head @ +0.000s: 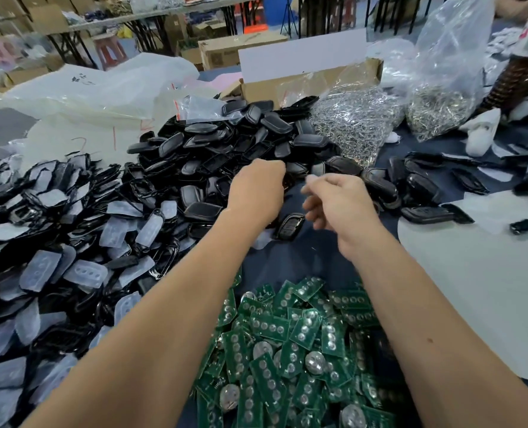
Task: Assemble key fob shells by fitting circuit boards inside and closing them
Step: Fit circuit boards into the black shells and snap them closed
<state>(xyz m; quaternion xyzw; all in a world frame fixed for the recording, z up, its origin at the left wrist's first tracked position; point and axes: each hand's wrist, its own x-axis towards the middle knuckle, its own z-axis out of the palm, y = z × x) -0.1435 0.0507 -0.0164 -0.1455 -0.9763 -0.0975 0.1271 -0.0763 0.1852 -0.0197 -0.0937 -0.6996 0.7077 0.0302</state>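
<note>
Both hands are stretched out over the desk [303,267], past the heap of green boards [287,344] that lies nearest the person. The left hand [256,189] is reaching into the near edge of the big pile of black shells [225,149]; its fingers are curled down and hidden behind the knuckles, and something dark shows at their tips, so it seems to be gripping a shell half, though I cannot tell for certain. The right hand [337,202] hangs just beside it, blurred, with fingers loosely curled and thumb and forefinger close together; whether they pinch anything small I cannot tell.

One closed-looking fob [289,225] with buttons lies on the dark cloth between the two wrists, just below the hands. Its long axis runs from near-left up to far-right. It sits a little nearer the left hand, almost under its heel.

To the left lie frames with clear rubber pads [83,270]. Bags of metal rings [355,118] stand beyond the shells, and more fobs [423,186] are scattered to the right.

Judging by this, the step in hand is fetching a shell. The boards lie behind both hands, towards the person, so the next reach would likely come back towards the body, and either hand is about equally placed for it.
</note>
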